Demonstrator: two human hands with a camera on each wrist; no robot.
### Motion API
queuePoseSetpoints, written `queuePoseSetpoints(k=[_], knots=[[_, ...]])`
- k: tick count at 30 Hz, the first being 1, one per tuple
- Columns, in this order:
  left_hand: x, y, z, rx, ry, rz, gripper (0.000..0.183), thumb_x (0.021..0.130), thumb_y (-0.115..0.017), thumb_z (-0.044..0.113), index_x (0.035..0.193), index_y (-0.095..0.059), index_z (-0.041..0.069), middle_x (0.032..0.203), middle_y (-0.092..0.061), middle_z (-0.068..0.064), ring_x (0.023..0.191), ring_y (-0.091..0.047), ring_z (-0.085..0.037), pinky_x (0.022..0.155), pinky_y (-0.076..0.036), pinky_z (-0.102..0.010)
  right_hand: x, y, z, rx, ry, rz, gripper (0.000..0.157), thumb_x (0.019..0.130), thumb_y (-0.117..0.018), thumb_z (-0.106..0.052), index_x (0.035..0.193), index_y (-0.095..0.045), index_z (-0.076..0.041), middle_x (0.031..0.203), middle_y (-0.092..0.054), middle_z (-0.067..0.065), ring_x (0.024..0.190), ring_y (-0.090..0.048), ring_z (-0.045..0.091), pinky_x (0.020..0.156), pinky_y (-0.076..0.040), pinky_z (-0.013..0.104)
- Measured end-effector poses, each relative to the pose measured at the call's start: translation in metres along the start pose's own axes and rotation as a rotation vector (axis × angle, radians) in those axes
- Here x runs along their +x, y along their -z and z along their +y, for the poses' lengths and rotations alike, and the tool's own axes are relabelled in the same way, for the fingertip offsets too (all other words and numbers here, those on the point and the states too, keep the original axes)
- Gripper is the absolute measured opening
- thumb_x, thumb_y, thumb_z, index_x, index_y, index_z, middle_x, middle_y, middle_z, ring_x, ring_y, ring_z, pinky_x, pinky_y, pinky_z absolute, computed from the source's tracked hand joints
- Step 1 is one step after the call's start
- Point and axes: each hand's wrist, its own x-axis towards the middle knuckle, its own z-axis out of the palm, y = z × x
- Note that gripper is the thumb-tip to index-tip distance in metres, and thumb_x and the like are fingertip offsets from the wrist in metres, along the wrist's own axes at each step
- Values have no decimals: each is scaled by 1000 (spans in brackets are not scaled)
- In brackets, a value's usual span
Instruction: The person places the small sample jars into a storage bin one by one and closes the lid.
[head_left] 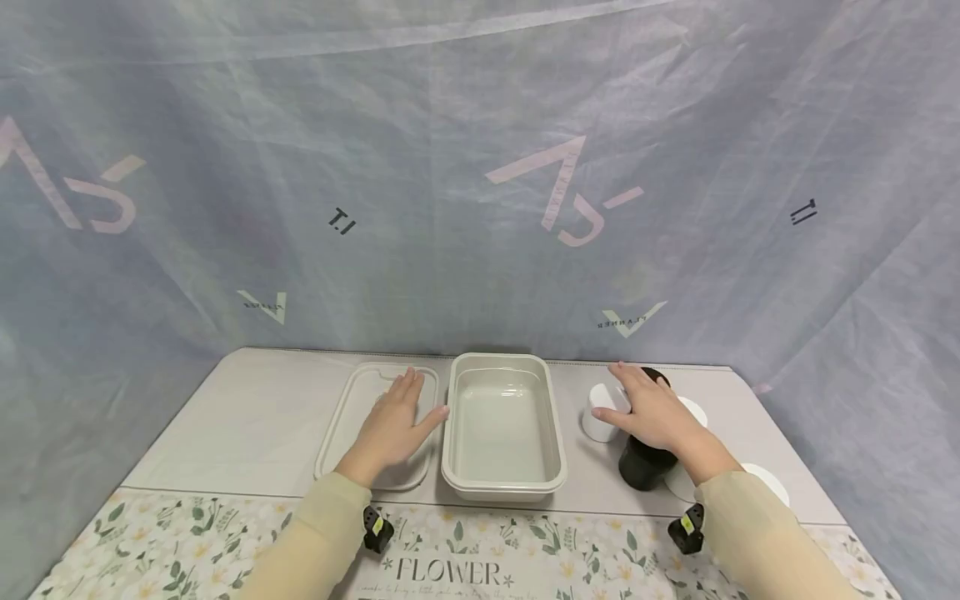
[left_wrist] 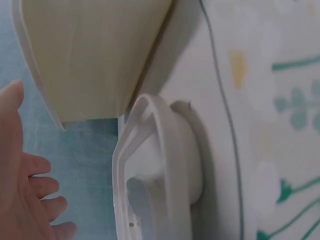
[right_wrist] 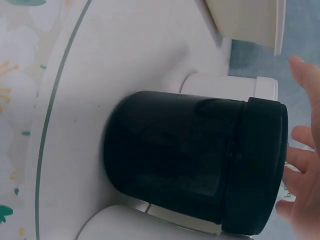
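My left hand point(head_left: 396, 423) hovers over a flat, light-coloured lid point(head_left: 343, 421), thumb spread to the side near the tub's rim. In the left wrist view the fingers point(left_wrist: 42, 186) are loosely bent with nothing in them, beyond the raised edge of the lid point(left_wrist: 172, 165). Above a black lidded jar point(head_left: 643, 467) is my right hand point(head_left: 662, 417), holding nothing. The right wrist view has its fingertips close to the lid of the black jar point(right_wrist: 175, 155). A smaller white jar point(head_left: 597, 418) stands left of the black one, near my right thumb.
Between the hands sits a deep, pale rectangular tub point(head_left: 502, 442) with its top uncovered. More white round containers are at the right, one at the far edge point(head_left: 767, 482). A floral cloth point(head_left: 457, 533) covers the table's near side; a grey-blue curtain point(head_left: 420, 275) hangs behind.
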Motion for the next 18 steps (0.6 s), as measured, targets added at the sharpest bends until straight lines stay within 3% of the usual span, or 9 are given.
queuePoseSetpoints(k=[9, 18], knots=[[3, -10, 5, -133, 19, -36, 79, 95, -38, 59, 150, -21, 5, 158, -15, -12, 144, -20, -33, 116, -21, -51, 1, -5, 1, -5, -5, -15, 85, 85, -59, -57, 143, -36, 0, 145, -40, 23, 138, -25, 46, 108, -17, 67], [3, -19, 8, -255, 7, -18, 68, 98, -41, 47, 146, -30, 0, 153, -29, -18, 141, -28, -35, 116, -23, -49, 0, -7, -1, -13, 27, -10, 75, 85, -63, -51, 136, -46, 3, 136, -51, 22, 134, -31, 47, 104, -21, 70]])
